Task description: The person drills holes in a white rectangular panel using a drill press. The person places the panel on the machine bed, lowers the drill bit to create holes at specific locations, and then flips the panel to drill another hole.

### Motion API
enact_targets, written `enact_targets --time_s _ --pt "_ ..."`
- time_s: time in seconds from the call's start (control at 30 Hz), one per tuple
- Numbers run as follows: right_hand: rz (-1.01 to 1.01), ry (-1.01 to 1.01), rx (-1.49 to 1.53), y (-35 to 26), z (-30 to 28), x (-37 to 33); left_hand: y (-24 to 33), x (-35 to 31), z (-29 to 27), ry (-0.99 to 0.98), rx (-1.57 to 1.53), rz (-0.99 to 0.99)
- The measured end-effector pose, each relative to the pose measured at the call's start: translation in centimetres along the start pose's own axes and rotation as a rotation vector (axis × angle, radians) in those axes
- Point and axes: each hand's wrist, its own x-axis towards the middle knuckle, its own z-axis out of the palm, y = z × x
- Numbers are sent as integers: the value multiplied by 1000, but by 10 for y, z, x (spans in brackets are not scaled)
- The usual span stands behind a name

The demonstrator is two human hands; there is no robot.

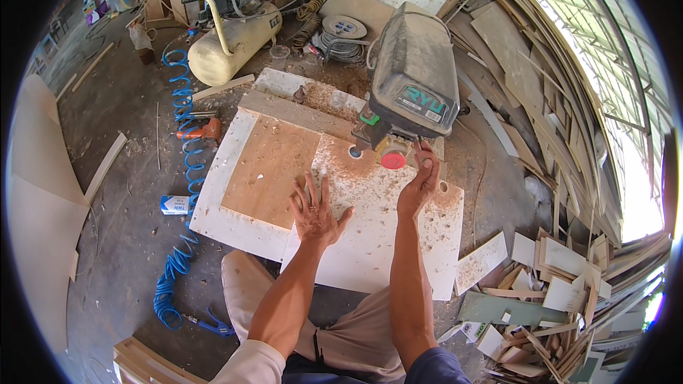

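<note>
My left hand (316, 212) lies flat with its fingers spread on a white board (356, 256) strewn with wood chips, near the edge of a brown plywood panel (270, 163). My right hand (421, 181) is raised beside the red button (393, 161) on the front of a dusty dark drill press (413, 64). Its fingers are bent and close together against the machine; what they grip, if anything, is hidden. A round hole (355, 151) in the white board shows below the drill head, and a second hole (444, 186) is right of my right hand.
A cream air compressor (238, 43) stands at the back left. From its side a coiled blue hose (186, 163) runs past an orange nail gun (206, 130) and a small blue-and-white box (175, 205). A cable reel (344, 32) sits behind. Board offcuts (548, 270) heap up at right.
</note>
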Motion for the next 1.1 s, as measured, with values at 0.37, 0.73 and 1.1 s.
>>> enact_targets --time_s 0.37,0.73,1.1 --pt "-16 -11 24 6 -1 0 0 0 2 18 -14 1" --pt "-24 -17 -60 2 -3 -1 -3 -1 3 24 -25 16" --pt "18 -170 -133 -7 -22 7 -4 -1 -3 -5 -32 23"
